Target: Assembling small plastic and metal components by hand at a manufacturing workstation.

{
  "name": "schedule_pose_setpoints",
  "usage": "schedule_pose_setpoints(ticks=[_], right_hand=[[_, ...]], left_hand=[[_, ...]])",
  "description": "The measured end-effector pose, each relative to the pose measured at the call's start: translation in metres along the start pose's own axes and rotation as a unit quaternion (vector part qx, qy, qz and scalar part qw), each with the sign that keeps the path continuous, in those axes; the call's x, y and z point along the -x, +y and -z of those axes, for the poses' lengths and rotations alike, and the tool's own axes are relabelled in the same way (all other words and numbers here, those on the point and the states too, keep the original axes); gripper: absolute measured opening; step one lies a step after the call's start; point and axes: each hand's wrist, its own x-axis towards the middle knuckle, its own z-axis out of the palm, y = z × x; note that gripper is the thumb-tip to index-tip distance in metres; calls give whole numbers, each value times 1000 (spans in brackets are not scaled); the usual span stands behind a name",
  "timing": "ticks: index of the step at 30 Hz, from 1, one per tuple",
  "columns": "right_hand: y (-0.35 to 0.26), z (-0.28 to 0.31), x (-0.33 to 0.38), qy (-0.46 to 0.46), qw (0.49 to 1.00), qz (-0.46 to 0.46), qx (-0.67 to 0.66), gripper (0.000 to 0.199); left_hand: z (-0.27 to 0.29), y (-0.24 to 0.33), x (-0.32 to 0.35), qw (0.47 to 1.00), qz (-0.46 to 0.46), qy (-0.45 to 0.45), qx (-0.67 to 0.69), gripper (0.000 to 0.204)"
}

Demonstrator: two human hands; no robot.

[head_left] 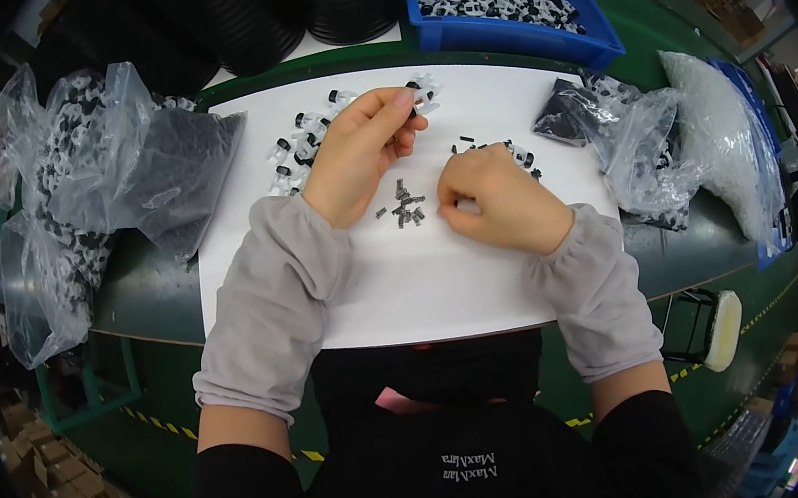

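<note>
My left hand [355,156] is raised over the white sheet, thumb and forefinger pinched on a small white-and-black plastic part [422,101]. My right hand [506,201] is closed with its fingers curled under, low over the sheet; whatever its fingertips hold, if anything, is hidden. Between the hands lies a loose pile of small grey metal pieces [405,211], resembling short springs. Just beyond the right hand are a few small black pieces [466,139]. More white-and-black plastic parts [310,142] lie scattered behind my left hand, and some show past the right knuckles.
A blue bin [512,31] full of white-and-black parts stands at the back right. Clear plastic bags [85,175] of parts sit at left, with another bag [640,131] and a white sack [723,137] at right. Black ribbed cylinders [349,1] stand behind the white sheet [414,296].
</note>
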Motion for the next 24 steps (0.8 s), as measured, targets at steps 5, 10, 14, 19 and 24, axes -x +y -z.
schedule_pose_setpoints(ticks=[5,10,14,19,24], right_hand=[[1,14,-1,139,964,-134,-182,9],[3,10,-3,298,924,-52,-233,13],[2,7,-5,337,921,14,-194,13],[0,4,-6,349,925,24,-148,15],[4,0,-5,355,913,38,-197,17]], left_hand=[[-3,0,3,999,15,-26,15,25],[-6,-3,4,996,35,-62,45,25],[-7,-9,4,993,46,-99,49,26],[-9,-7,7,989,56,-128,44,25],[-11,-6,10,987,51,-140,50,26]])
